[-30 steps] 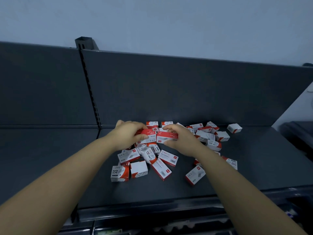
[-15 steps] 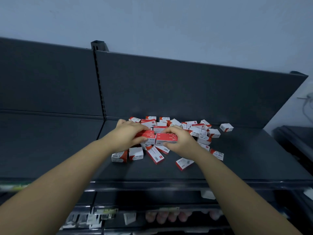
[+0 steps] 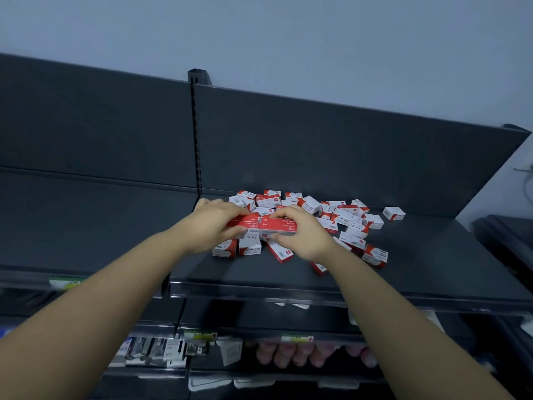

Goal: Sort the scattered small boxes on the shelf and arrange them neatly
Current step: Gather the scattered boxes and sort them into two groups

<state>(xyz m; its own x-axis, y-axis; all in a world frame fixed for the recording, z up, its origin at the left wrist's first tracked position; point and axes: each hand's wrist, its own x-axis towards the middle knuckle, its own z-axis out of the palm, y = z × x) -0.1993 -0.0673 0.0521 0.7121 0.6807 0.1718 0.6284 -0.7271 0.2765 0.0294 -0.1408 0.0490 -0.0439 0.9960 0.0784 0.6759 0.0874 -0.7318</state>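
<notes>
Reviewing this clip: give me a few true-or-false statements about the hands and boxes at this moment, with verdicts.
1. The left hand has a grip on the left red box and the right hand on the right red box, with the two boxes end to end. True.
2. The loose boxes are lined up in neat rows. False: the scattered pile lies in a jumble on the shelf.
3. A lone white box sits apart at the pile's far right. True.
4. The pile lies on the left-hand shelf section. False: it lies right of the slotted upright.
</notes>
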